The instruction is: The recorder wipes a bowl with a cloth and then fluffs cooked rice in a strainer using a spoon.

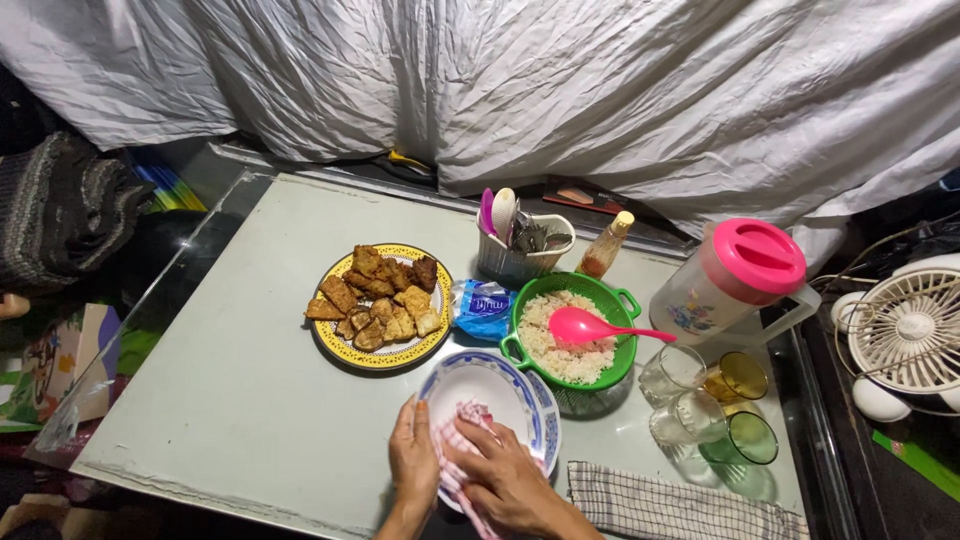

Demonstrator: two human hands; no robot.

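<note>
The checked cloth (pixel 690 505) runs off the bottom edge, both forearms too.

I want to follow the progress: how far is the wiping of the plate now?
Done: fried pieces sit on the yellow plate and rice fills the green colander. In hand: the right hand presses a checked cloth into the blue-rimmed plate; the left hand steadies its rim. Left: that plate holds no food.
</note>
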